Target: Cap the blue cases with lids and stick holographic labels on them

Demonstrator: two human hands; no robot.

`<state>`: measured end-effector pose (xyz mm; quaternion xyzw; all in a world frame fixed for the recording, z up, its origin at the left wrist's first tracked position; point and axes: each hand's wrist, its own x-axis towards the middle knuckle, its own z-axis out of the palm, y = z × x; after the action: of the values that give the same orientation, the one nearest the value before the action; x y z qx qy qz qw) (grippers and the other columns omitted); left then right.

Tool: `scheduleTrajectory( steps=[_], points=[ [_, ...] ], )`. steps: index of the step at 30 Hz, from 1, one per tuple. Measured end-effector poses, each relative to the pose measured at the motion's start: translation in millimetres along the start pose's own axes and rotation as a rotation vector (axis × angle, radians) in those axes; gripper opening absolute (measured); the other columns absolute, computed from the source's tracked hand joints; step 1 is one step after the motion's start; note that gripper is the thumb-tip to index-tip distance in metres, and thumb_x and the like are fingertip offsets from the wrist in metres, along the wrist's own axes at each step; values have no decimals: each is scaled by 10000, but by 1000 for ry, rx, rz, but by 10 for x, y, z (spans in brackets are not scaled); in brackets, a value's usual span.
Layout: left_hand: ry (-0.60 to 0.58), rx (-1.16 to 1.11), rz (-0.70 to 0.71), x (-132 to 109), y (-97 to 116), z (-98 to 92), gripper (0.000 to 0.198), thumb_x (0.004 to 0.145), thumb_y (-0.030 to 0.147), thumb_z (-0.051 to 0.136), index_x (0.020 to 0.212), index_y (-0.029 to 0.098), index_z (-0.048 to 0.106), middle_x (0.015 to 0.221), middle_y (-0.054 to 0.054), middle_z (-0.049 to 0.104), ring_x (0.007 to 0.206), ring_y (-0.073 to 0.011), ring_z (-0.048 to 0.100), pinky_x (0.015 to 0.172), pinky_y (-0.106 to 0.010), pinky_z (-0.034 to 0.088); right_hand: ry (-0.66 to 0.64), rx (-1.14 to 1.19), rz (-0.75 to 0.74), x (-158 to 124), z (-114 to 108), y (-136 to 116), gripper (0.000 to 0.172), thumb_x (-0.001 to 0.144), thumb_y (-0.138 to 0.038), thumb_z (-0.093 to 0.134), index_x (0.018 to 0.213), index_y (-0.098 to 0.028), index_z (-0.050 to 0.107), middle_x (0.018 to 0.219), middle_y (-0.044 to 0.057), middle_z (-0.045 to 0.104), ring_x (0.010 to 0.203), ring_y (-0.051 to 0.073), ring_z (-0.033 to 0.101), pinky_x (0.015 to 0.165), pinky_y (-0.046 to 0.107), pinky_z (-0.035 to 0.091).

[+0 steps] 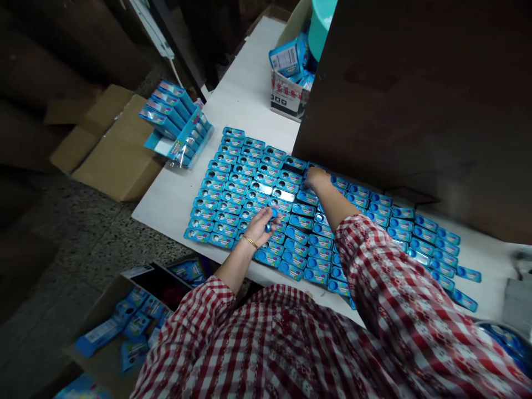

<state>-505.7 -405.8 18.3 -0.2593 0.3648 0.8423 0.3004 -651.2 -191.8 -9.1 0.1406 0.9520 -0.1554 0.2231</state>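
Head view: small blue packets (266, 191) lie flat in close rows, edge to edge, covering the middle of a white table (245, 94). Each looks like a light, stiff card-and-plastic blister pack with a glossy face, so it is probably slippery on top and easiest to lift by pinching its long edges or sliding a fingertip under one end. The left hand (261, 224) curls its fingers around a small blue piece, seemingly one packet or part of one, just above the near rows. The right hand (316, 178) reaches farther in and rests, fingers bent, on packets near the far edge of the layout; whether it grips one I cannot tell. A dark brown board (415, 94) leans over the right side of the table. A shrink-wrapped bundle of the same packets (178, 124) sits at the table's left corner, and an open carton (288, 83) holding more stands at the far end. Cardboard boxes (112, 149) lie on the floor.
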Motion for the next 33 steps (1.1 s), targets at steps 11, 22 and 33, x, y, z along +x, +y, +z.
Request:
scheduleTrajectory(
  steps=[11, 22, 33],
  points=[
    [34, 29, -56, 162, -140, 35, 263, 637, 181, 765, 835, 139, 596, 659, -8, 603, 523, -67, 546, 398, -129, 325, -145, 569, -645, -1223, 351, -84, 126, 724, -273, 653, 803, -185, 696, 816, 28, 655, 774, 155, 601, 750, 286, 476],
    [-10, -58, -108, 5, -65, -1, 239, 703, 61, 535, 926, 126, 590, 916, -99, 666, 771, -141, 646, 541, -189, 467, 160, 120, 77, -154, -151, 213, 279, 690, -232, 682, 938, -105, 661, 917, 160, 679, 886, 258, 650, 771, 329, 491],
    [-102, -67, -90, -15, 109, 35, 414, 615, 14, 528, 1005, 152, 554, 1099, -117, 628, 844, -162, 633, 523, -187, 421, -37, -119, 194, 67, -255, -24, 516, 657, -376, 768, 1063, -83, 643, 1042, 221, 638, 1040, 297, 604, 836, 357, 488]
  ],
)
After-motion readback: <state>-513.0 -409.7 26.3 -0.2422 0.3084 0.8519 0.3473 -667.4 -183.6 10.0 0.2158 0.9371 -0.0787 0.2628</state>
